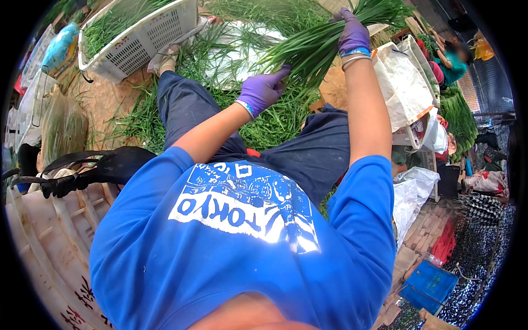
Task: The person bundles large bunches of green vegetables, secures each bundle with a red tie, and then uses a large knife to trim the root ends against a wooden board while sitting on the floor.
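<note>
A thick bunch of long green chive-like stalks (313, 47) stretches from upper right down toward the middle. My right hand (353, 33), in a purple glove with bangles at the wrist, is shut around the bunch near its upper end. My left hand (263, 91), also purple-gloved, pinches the lower ends of the same stalks. Both arms reach out over my dark blue trousers (308, 148) and blue shirt.
Loose green stalks (165, 118) cover the ground around my legs. A white plastic crate (137, 36) with more greens stands at upper left. White sacks (404, 82) lie at right, where another person (454, 58) sits by piled greens. A pale crate (49, 242) is at lower left.
</note>
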`<state>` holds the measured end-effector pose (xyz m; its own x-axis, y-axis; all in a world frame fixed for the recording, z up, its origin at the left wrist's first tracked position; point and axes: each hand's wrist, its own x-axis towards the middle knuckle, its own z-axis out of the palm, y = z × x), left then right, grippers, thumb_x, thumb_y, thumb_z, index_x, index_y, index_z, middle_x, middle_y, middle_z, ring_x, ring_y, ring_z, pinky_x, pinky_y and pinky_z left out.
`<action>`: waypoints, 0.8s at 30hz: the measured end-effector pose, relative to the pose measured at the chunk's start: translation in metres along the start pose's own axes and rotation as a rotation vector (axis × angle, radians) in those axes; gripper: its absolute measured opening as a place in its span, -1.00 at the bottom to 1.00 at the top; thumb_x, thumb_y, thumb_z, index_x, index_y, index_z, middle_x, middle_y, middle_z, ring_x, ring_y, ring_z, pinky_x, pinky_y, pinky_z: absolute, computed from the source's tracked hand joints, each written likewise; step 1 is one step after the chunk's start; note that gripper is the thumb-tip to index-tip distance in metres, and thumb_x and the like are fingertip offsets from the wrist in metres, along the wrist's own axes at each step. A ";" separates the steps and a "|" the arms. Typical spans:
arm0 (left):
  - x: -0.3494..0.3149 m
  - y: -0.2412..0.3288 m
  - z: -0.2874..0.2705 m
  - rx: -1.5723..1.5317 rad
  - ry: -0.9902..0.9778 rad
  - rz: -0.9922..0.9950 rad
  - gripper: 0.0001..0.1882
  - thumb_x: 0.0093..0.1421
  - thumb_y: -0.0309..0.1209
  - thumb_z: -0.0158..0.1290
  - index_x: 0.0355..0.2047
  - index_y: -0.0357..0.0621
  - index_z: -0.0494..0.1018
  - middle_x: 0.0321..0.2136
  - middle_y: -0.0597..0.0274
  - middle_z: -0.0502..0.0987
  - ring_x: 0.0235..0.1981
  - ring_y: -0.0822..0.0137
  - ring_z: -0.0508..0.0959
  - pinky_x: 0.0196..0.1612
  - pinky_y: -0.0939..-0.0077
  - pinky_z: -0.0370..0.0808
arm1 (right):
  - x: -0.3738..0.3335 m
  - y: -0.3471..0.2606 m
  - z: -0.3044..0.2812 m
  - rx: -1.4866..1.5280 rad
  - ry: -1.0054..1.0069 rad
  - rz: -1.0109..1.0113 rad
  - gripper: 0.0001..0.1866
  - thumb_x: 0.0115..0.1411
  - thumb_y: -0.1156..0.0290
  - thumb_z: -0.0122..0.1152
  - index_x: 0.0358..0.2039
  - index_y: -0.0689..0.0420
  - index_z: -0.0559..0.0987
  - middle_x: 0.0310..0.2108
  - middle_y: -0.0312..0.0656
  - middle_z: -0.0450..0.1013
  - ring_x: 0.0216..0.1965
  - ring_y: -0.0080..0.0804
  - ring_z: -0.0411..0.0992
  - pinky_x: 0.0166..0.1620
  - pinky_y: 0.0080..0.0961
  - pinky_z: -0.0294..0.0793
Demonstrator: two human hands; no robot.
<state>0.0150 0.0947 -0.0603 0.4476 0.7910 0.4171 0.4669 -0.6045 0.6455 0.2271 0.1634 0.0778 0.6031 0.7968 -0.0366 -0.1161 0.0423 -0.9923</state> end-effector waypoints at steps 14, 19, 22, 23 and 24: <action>-0.006 -0.004 0.002 -0.061 -0.276 0.062 -0.67 0.02 -0.06 0.00 -0.61 -0.05 0.47 -0.67 0.16 0.45 -0.62 0.13 0.46 -0.54 0.36 0.38 | -0.001 0.019 -0.024 0.075 -0.054 0.002 -0.77 0.02 0.28 0.09 -0.49 0.22 0.49 -0.47 -0.17 0.45 -0.44 -0.40 0.40 -0.34 -0.50 0.40; -0.021 -0.019 -0.008 -0.789 -0.144 -0.412 -0.76 0.09 -0.31 0.02 -0.54 -0.26 0.48 -0.73 0.28 0.45 -0.72 0.54 0.42 -0.65 0.67 0.33 | -0.013 0.024 -0.002 0.019 0.162 -0.100 -0.82 -0.15 0.31 0.12 -0.69 0.16 0.50 -0.48 -0.18 0.43 -0.42 -0.38 0.33 -0.24 -0.52 0.26; -0.026 -0.023 -0.003 -1.012 -0.057 -0.561 -0.74 0.13 -0.28 -0.04 -0.43 -0.25 0.48 -0.72 0.25 0.47 -0.77 0.53 0.41 -0.73 0.72 0.27 | 0.010 0.028 -0.027 0.250 0.273 -0.084 -0.84 -0.12 0.39 0.16 -0.62 0.24 0.50 -0.57 -0.19 0.44 -0.51 -0.40 0.35 -0.32 -0.53 0.32; -0.027 -0.034 0.009 -1.095 -0.053 -0.566 -0.73 0.13 -0.26 -0.04 -0.43 -0.25 0.48 -0.71 0.26 0.48 -0.78 0.52 0.41 -0.74 0.73 0.26 | 0.021 0.032 -0.039 0.369 0.270 -0.101 -0.83 -0.07 0.40 0.15 -0.53 0.26 0.48 -0.56 -0.16 0.44 -0.54 -0.38 0.38 -0.41 -0.48 0.38; -0.028 -0.045 0.021 -1.175 -0.050 -0.577 -0.71 0.13 -0.24 -0.04 -0.43 -0.25 0.48 -0.69 0.26 0.49 -0.78 0.51 0.41 -0.74 0.75 0.26 | 0.033 0.035 -0.054 0.358 0.267 -0.123 -0.82 -0.05 0.41 0.13 -0.48 0.27 0.45 -0.57 -0.16 0.43 -0.56 -0.34 0.38 -0.48 -0.43 0.40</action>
<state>-0.0024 0.0975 -0.1147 0.4475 0.8872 -0.1127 -0.3287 0.2804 0.9018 0.2860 0.1589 0.0358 0.8064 0.5914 0.0030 -0.2680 0.3699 -0.8896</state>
